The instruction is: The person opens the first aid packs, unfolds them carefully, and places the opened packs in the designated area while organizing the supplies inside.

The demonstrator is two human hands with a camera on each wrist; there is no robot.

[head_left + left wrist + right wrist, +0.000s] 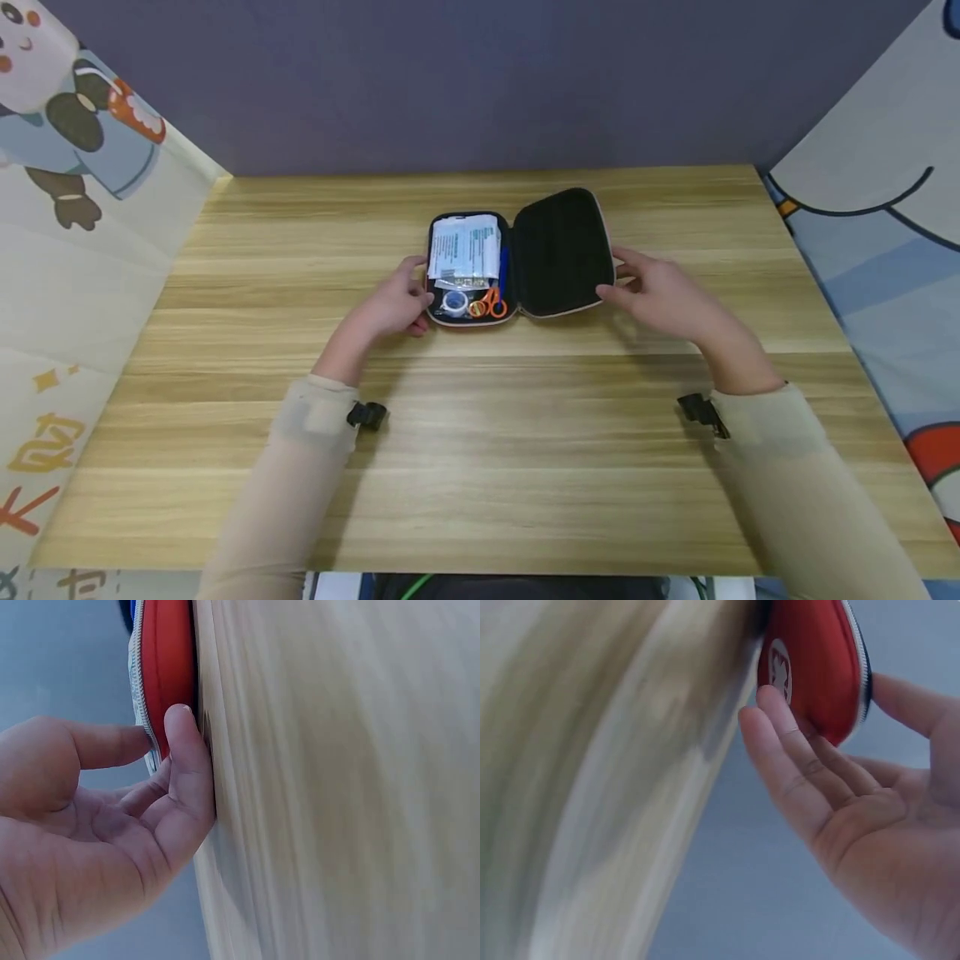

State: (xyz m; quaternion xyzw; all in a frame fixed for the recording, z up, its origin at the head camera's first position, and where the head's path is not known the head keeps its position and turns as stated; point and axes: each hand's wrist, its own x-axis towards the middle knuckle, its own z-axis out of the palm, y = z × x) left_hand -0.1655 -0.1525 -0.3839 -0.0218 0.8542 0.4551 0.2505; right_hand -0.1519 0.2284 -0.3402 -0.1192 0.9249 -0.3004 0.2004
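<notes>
A red zippered first-aid case (171, 660) lies opened out on the table, its black-lined lid (566, 250) folded to the right and tilted up. In its left half sit white printed packets (465, 247), a roll of tape (454, 302), orange-handled scissors (497, 305) and a slim blue item (503, 271). My left hand (390, 302) grips the left edge, thumb at the zipper rim and fingers against the red side. My right hand (663, 292) holds the lid's right edge, thumb at the rim and fingers on the outer shell, near a white emblem (781, 671).
The wooden table (480, 467) reaches back to a dark purple-grey panel (480, 83). Walls with cartoon prints stand on the left (82, 275) and right (862, 250). A dark object and a green cable (417, 587) show below the front edge.
</notes>
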